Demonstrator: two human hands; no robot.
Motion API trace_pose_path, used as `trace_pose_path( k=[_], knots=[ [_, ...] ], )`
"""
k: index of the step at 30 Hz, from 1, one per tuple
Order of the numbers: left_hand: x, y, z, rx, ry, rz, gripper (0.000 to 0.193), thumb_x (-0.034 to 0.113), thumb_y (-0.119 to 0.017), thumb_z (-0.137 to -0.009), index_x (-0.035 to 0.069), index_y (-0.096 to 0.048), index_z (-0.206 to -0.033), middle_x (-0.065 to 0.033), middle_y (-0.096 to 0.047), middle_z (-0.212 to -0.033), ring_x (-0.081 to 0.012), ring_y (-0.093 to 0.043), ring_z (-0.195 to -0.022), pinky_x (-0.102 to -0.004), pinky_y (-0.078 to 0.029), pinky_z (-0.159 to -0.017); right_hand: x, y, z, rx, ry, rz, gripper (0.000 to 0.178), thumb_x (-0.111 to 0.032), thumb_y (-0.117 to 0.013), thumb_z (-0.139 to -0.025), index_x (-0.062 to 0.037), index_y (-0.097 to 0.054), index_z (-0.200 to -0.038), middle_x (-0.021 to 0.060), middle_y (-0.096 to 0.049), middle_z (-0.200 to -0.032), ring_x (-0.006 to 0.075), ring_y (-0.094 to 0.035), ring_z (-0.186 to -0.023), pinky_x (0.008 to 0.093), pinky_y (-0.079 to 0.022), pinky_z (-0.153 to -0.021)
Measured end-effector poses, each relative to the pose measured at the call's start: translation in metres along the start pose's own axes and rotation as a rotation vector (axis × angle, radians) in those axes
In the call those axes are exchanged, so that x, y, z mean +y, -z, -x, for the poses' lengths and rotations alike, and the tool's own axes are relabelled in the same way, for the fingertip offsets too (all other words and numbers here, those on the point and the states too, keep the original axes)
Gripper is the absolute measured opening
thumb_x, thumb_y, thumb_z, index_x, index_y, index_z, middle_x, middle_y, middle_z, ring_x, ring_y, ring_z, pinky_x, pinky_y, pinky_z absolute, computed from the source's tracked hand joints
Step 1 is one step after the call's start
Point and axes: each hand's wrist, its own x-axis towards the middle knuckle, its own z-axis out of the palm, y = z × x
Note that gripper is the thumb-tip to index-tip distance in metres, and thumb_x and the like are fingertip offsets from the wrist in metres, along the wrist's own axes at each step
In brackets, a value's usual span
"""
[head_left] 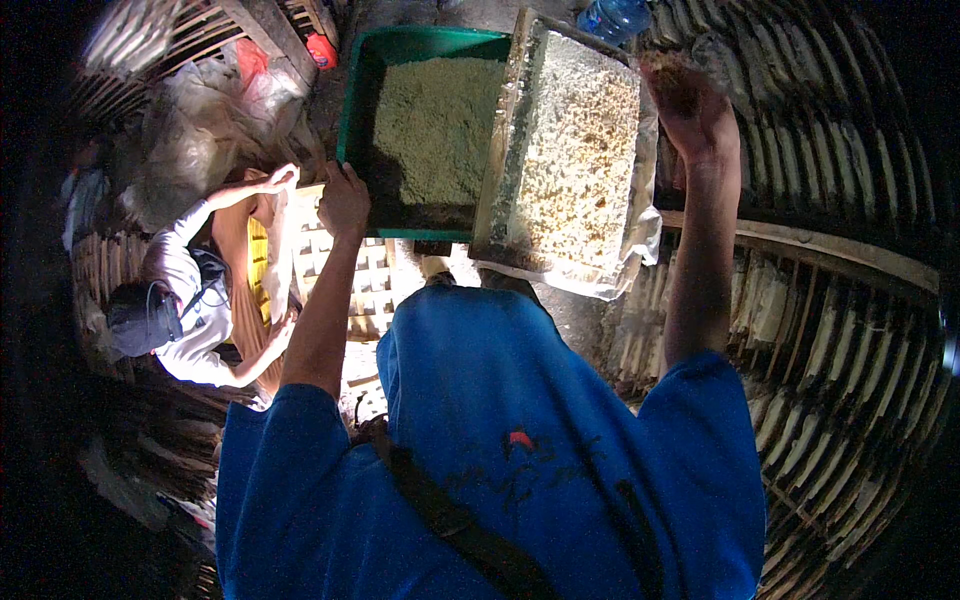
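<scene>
A green rectangular tub (356, 100) holds a layer of pale, crumbly grain-like material (440, 125). Its left rim is by my left hand (343, 203), whose fingers are curled over the edge. Tilted across the tub's right side lies a shallow wooden tray (497, 165), lined with a pale sheet (648, 240) and spread with white and yellowish crumbly grains (575, 150). My right hand (697, 115) is raised beside the tray's far right edge. Shadow and blur there hide its fingers, and whether it holds anything is unclear.
Slatted racks (820, 130) line the right side behind a curved wooden rail (820, 245). Left of me, another person (195, 290) in a cap handles a pale sheet above a yellow slatted piece (258, 270). Crumpled clear plastic (200, 130) and a blue plastic bottle (613, 18) stand farther off.
</scene>
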Motion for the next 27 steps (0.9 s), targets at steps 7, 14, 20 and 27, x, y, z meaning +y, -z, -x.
trace_pose_path(
  k=[7,14,20,27],
  knots=[
    [-0.007,-0.004,-0.002,-0.027,0.006,-0.042,0.036,0.038,-0.032,-0.096,0.007,-0.043,-0.112,-0.0232,-0.064,-0.076,-0.0412,-0.065,-0.073,-0.0526,-0.051,-0.064,0.057,0.003,-0.003,-0.232,0.016,-1.621,0.039,-0.021,-0.048,-0.092,0.0093,-0.052,-0.117,0.0220,-0.057,-0.117,0.0356,-0.052,-0.114,0.0446,-0.033,-0.108],
    [-0.011,-0.002,0.002,0.018,-0.014,-0.030,0.041,0.038,-0.032,-0.096,0.005,-0.040,-0.120,-0.0237,-0.064,-0.078,-0.0404,-0.065,-0.075,-0.0519,-0.051,-0.065,0.028,-0.028,0.083,0.095,-0.322,-0.795,0.026,-0.008,-0.051,-0.091,0.0107,-0.053,-0.109,0.0240,-0.058,-0.111,0.0347,-0.056,-0.107,0.0451,-0.042,-0.102],
    [-0.009,0.002,0.000,0.022,-0.020,-0.036,0.035,0.039,-0.033,-0.096,0.007,-0.043,-0.109,-0.0231,-0.064,-0.078,-0.0408,-0.064,-0.075,-0.0514,-0.051,-0.065,0.015,-0.021,0.098,0.000,-0.190,-1.272,0.031,-0.008,-0.053,-0.090,0.0117,-0.050,-0.114,0.0257,-0.055,-0.115,0.0362,-0.052,-0.112,0.0466,-0.038,-0.106],
    [-0.033,-0.019,-0.015,0.023,-0.031,-0.024,0.039,0.039,-0.032,-0.096,0.007,-0.042,-0.117,-0.0225,-0.064,-0.080,-0.0420,-0.064,-0.077,-0.0544,-0.049,-0.067,-0.002,-0.015,0.093,-0.011,-0.159,-0.657,0.036,-0.008,-0.048,-0.092,0.0146,-0.044,-0.120,0.0267,-0.052,-0.120,0.0372,-0.050,-0.116,0.0476,-0.036,-0.107]
  ],
)
